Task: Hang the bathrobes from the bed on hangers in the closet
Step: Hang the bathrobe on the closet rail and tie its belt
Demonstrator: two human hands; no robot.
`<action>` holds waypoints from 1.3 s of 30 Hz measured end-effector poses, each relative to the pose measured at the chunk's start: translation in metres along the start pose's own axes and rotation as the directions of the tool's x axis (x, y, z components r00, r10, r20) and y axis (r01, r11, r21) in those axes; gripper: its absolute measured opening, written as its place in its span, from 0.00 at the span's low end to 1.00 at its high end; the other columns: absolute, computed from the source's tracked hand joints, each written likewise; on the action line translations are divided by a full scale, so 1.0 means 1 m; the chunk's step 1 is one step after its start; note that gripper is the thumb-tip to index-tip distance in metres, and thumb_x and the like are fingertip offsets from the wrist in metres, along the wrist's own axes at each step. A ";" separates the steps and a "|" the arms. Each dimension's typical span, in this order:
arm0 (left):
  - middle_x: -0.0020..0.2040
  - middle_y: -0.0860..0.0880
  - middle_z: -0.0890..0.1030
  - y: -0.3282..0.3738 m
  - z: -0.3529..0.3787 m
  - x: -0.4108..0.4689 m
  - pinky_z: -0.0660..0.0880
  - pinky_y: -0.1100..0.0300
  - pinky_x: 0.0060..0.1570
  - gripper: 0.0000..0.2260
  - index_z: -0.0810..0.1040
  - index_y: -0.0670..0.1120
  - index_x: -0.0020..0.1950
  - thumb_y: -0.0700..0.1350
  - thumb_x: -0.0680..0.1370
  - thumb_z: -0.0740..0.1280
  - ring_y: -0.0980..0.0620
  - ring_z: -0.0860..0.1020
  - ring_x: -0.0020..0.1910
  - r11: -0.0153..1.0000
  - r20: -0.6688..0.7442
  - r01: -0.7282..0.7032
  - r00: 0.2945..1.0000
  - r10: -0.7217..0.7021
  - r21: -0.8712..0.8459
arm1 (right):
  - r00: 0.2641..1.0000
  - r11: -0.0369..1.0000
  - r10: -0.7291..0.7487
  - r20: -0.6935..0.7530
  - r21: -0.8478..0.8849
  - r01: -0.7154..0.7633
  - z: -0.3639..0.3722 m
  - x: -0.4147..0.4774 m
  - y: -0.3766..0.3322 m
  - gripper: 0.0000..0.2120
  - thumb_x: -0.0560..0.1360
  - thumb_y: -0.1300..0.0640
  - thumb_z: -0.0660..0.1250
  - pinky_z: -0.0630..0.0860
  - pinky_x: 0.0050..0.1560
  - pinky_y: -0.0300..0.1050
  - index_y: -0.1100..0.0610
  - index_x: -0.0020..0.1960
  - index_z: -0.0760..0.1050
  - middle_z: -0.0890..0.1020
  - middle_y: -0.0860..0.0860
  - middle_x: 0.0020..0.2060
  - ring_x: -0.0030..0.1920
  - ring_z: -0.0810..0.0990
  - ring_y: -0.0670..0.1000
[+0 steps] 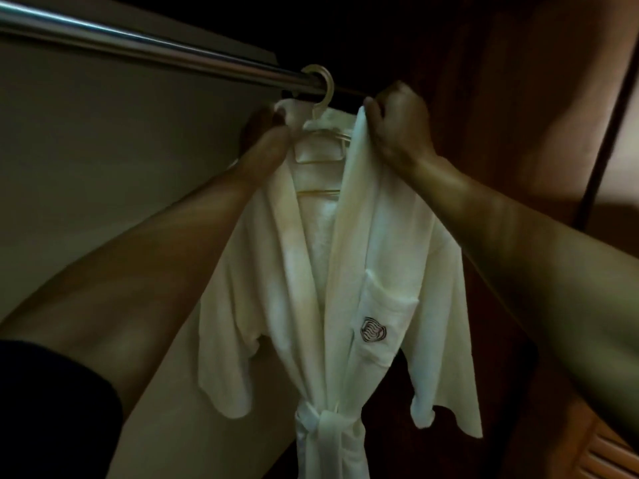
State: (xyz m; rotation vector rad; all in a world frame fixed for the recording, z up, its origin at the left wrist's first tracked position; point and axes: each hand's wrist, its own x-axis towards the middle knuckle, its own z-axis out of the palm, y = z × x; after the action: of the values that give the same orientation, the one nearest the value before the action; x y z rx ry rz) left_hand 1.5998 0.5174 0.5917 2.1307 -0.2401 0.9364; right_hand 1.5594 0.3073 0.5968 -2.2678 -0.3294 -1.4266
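Note:
A white bathrobe [349, 271] with a chest pocket and a dark emblem hangs on a pale plastic hanger [323, 88]. The hanger's hook is over the metal closet rod [138, 43]. The robe's belt is tied at the waist. My left hand [266, 133] grips the robe's collar at its left shoulder, just below the rod. My right hand [397, 122] pinches the right lapel's top edge beside the hook. Both forearms reach up from the lower corners of the view.
A pale closet wall [103, 167] fills the left side. A brown wooden panel [553, 115] stands on the right, with slatted wood [608, 454] at the lower right. The closet interior behind the robe is dark.

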 end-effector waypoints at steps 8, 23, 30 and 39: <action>0.68 0.43 0.77 -0.014 -0.011 0.003 0.68 0.57 0.56 0.26 0.76 0.51 0.71 0.65 0.85 0.51 0.46 0.76 0.59 0.999 0.318 0.021 0.947 -0.030 0.032 | 0.954 0.990 0.109 0.280 -0.121 -0.077 0.017 0.004 0.022 0.22 0.84 0.42 0.55 0.70 0.48 0.47 0.57 0.56 0.80 0.83 0.58 0.52 0.54 0.81 0.62; 0.62 0.40 0.81 -0.163 -0.017 -0.023 0.70 0.52 0.65 0.17 0.79 0.45 0.64 0.54 0.86 0.58 0.41 0.77 0.62 0.999 -0.071 0.043 0.997 -0.042 0.004 | 0.974 0.960 -0.201 0.109 -0.174 0.218 0.003 -0.035 0.044 0.22 0.85 0.42 0.54 0.75 0.40 0.50 0.56 0.53 0.79 0.83 0.54 0.41 0.39 0.81 0.55; 0.63 0.39 0.80 -0.133 -0.011 0.003 0.72 0.49 0.65 0.28 0.80 0.46 0.62 0.62 0.78 0.52 0.40 0.77 0.64 0.985 0.058 0.096 0.993 -0.106 0.145 | 0.970 0.981 -0.138 0.202 -0.103 0.162 -0.003 -0.034 0.042 0.18 0.84 0.44 0.56 0.68 0.42 0.43 0.54 0.55 0.80 0.79 0.47 0.41 0.41 0.77 0.48; 0.51 0.57 0.80 0.001 0.056 -0.092 0.71 0.65 0.44 0.18 0.81 0.50 0.58 0.61 0.76 0.70 0.61 0.76 0.47 0.929 0.182 -0.343 0.913 0.365 -0.138 | 0.908 0.992 -0.089 0.409 -0.047 0.118 -0.045 -0.042 0.033 0.20 0.85 0.50 0.59 0.68 0.62 0.40 0.54 0.75 0.71 0.77 0.51 0.69 0.67 0.76 0.51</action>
State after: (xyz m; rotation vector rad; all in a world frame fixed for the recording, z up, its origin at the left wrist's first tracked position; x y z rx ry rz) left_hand 1.5641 0.4638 0.5048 2.1247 -0.7863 0.8811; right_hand 1.5187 0.2581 0.5680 -2.6351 -0.5427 -1.0128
